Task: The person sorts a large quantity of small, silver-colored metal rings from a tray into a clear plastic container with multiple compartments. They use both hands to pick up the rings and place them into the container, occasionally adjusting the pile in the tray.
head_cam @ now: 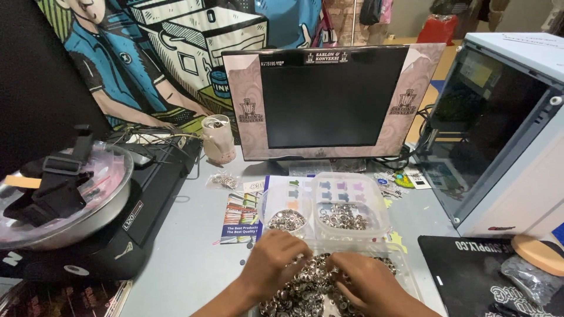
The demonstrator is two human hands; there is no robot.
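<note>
Both the left hand (271, 262) and the right hand (359, 280) are digging, fingers curled, into a clear tray of metal snap fasteners (305, 287) at the desk's near edge; any pinch is hidden. Loose pieces are likely risking spilling over the tray's shallow rim.

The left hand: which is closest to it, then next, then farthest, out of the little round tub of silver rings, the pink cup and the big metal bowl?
From the left hand:
1. Little round tub of silver rings, just above the hand.
2. Pink cup, farther back, left of the monitor.
3. Big metal bowl, far off at the left edge; only its near rim comes close to matching the cup.
</note>
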